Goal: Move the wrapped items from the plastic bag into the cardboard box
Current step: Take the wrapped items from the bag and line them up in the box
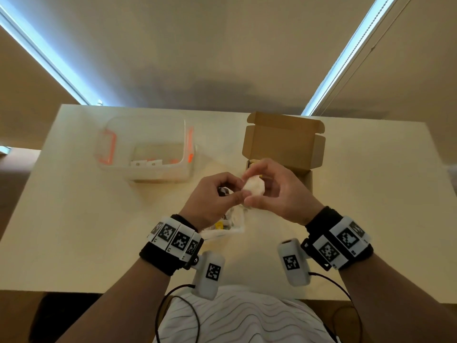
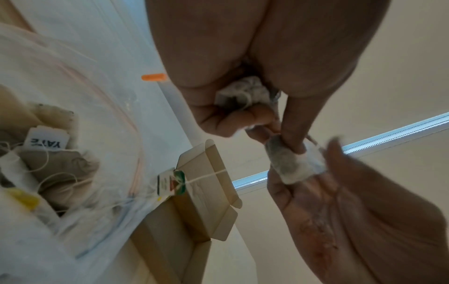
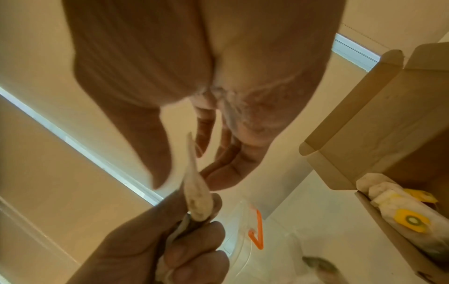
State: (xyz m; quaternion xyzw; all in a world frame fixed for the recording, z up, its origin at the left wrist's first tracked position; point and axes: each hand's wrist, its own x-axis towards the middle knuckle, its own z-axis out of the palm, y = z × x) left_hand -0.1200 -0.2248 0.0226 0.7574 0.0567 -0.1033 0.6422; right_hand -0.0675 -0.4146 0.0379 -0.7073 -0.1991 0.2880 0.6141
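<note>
Both hands meet above the middle of the table. My left hand pinches a white tea bag between thumb and fingertip, and a second crumpled tea bag sits in its palm. My right hand curls round the pinched bag from the right, its fingers touching it and its thumb close on the other side. A tag dangles on a string. The plastic bag lies under my left wrist, with more tea bags inside. The open cardboard box stands just behind my right hand and holds yellow-tagged tea bags.
A clear plastic container with orange latches stands at the back left of the pale table. The box's lid flaps stand up at the back. The table's front edge runs close to my body.
</note>
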